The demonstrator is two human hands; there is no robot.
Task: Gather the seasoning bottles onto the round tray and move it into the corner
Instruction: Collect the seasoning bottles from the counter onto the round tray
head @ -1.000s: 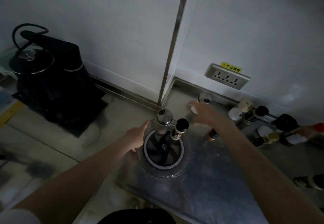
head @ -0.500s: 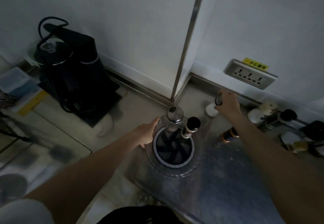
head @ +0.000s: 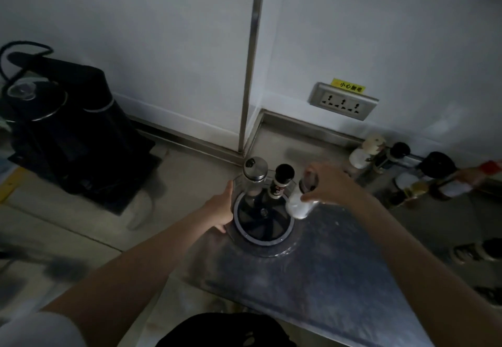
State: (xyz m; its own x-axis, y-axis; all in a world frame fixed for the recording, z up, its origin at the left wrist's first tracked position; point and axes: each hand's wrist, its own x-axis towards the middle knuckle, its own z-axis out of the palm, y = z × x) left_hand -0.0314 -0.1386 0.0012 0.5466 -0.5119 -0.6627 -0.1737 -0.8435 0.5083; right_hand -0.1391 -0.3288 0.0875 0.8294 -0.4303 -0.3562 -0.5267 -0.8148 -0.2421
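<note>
**At the counter corner: tray steadied, jar held over its rim**

In the angle where the two white walls meet, the round tray (head: pixel 262 249) sits on the steel counter (head: pixel 312 278), close to the wall strip, with bare counter open toward the person and to the left of the tray. The left hand (head: pixel 221 209) rests against the tray's left rim, fingers fairly straight and together. The right hand (head: pixel 328 183) grips a white-filled jar (head: pixel 298 202), fingers curled round its upper part, the jar tilted at the tray's right edge; whether it touches the tray is hard to tell in the dim light.

Standing in the tray at its far side are a metal-capped shaker (head: pixel 255 172) and, just beside it, a black-capped bottle (head: pixel 281 182). More bottles (head: pixel 380 153) line the right wall below the socket (head: pixel 343 100), several blurred and cut off by the frame edge. A black kettle (head: pixel 51 126) stands well apart on the left
</note>
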